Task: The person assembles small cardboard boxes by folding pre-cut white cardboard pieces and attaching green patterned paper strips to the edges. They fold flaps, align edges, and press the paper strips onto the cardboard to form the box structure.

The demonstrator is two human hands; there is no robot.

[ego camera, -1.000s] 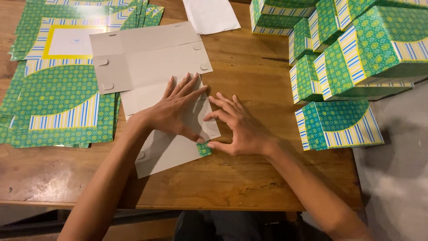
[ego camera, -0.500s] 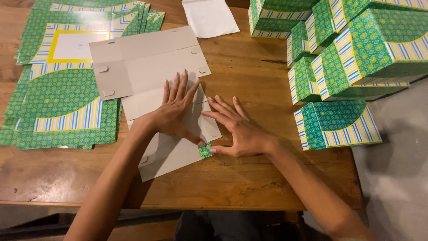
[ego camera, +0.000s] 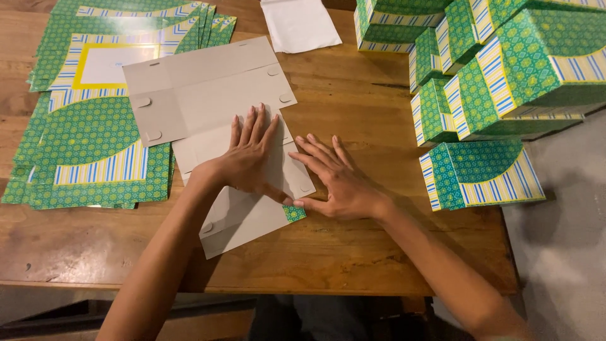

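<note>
Wooden table [ego camera: 353, 252], seen from above. A flat, unfolded cardboard box blank [ego camera: 208, 95] lies grey side up at the middle of the table, running from the far left down toward the near edge. Small round tabs show on its panels. A corner of its green printed side [ego camera: 294, 213] peeks out at its near right edge.

Left hand [ego camera: 249, 161]: palm down, fingers spread and flat on the blank's middle panel, pressing it to the table. It grips nothing.

Right hand [ego camera: 338, 183]: just right of the left hand, fingers spread and laid flat, partly on the blank's right edge and partly on bare wood. The thumb points left and touches the blank beside the green corner. Thumb tips of both hands are near each other. No pinch, nothing held.

Left of the blank: a fanned stack of flat printed sheets [ego camera: 95, 151], green patterned with blue and yellow stripes, one with a yellow-framed white panel. The blank's far left part overlaps this stack.

Far middle: a white sheet of paper [ego camera: 300, 24].

Right side: a pile of folded-up green boxes [ego camera: 505, 69] in the same pattern, stacked at angles. One box [ego camera: 483, 173] sits nearest, at the table's right edge, well apart from the right hand.
</note>
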